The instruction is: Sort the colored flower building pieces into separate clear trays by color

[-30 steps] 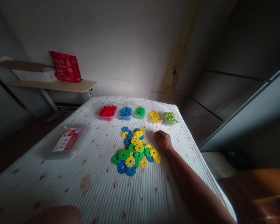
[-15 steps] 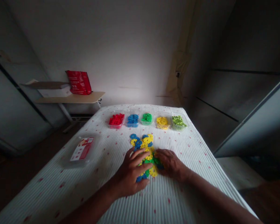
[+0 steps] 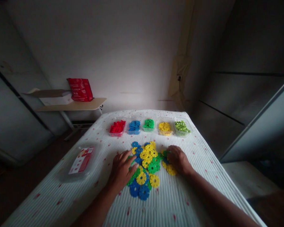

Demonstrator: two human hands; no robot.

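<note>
In the middle of the white speckled cover (image 3: 191, 201), the pile of discs (image 3: 148, 165) lies between both hands. The left hand (image 3: 121, 170) rests flat with fingers spread on the pile's left edge. The right hand (image 3: 179, 160) covers its right edge, fingers curled; I cannot tell whether it grips any.

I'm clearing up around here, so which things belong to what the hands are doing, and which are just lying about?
In use: left hand, right hand, both on the loose disc pile; probably the row of colour trays behind it.
Lying about: lidded clear box, red bag, cardboard box on the shelf.
</note>
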